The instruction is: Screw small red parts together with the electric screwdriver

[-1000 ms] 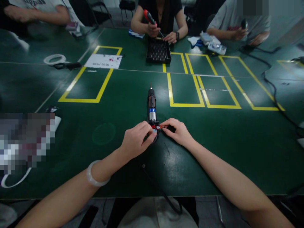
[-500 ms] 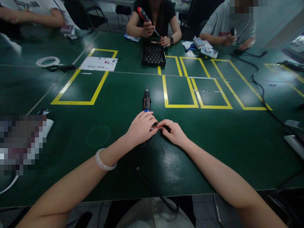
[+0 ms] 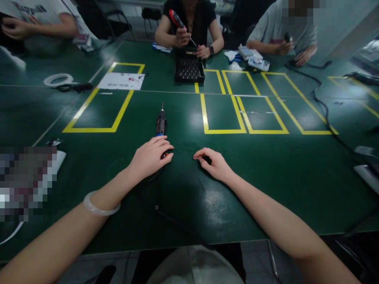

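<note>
My left hand [image 3: 152,156] is wrapped over an electric screwdriver [image 3: 161,123] that lies on the green table, its thin metal bit pointing away from me. A bit of blue and red on its body shows around my fingers. The black cord [image 3: 174,221] runs back from it to the table's near edge. Apart from the tool, on its right, my right hand [image 3: 214,163] rests low over the table with fingers curled and thumb close to the fingertips. Whether anything small sits in that pinch is hidden.
Yellow tape outlines [image 3: 225,131] mark the table. A white printed sheet [image 3: 121,81], a roll of tape [image 3: 58,80] and a black tray [image 3: 189,71] of small parts lie farther off. Across the table a person holds a red-and-black screwdriver [image 3: 177,18]. More people sit either side.
My left hand has slid left with the electric screwdriver, away from my right hand. Earlier the two hands met at the fingertips. My right hand has hardly moved.
</note>
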The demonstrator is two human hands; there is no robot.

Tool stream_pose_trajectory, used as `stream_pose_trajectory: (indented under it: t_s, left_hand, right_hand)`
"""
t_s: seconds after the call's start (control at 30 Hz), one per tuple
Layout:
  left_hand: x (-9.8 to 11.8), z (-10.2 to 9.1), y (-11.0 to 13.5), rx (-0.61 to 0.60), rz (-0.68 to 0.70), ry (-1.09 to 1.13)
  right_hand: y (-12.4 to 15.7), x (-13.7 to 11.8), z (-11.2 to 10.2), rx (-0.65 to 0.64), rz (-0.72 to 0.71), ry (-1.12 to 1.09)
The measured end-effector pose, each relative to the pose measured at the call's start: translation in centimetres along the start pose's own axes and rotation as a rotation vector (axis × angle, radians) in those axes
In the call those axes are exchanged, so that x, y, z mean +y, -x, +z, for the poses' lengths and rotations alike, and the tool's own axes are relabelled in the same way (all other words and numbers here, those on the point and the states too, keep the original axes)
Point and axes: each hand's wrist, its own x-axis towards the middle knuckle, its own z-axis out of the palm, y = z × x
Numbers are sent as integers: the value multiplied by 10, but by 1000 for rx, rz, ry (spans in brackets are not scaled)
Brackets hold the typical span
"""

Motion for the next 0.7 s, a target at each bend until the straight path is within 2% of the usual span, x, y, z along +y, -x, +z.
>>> stream_pose_trajectory:
  t_s: [0.3,0.5,0.7]
  left_hand:
    - [-87,-18,25,-82,-147,-139]
    - [-132,-35,35,-170,-166,-214]
    - [-178,-44,44,-278,-230,-250]
  right_hand:
    - [1,-2,-1,-3,12,25]
    - [0,-3,-1,-6,12,30]
    - [3,-3,-2,-12,6,43]
